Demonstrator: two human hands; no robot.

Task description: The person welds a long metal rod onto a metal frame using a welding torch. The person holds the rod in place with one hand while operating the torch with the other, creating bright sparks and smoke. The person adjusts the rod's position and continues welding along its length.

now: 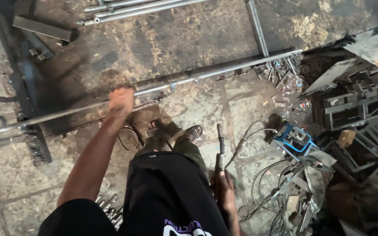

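Left hand [121, 101] gripping a long metal rod [189, 79] lying across the stone floor [22, 183], right hand [224, 192] holding a dark welding electrode holder [220, 148] upright beside the leg, blue welding machine [295, 139] among tangled cables [263, 196], scrap metal pile [355, 109] at right

A grey steel bar [154, 89] crosses the mottled brown-and-grey stone floor [197, 35]; the machine [295, 139] is blue, the shirt [167, 196] black with purple-and-white lettering
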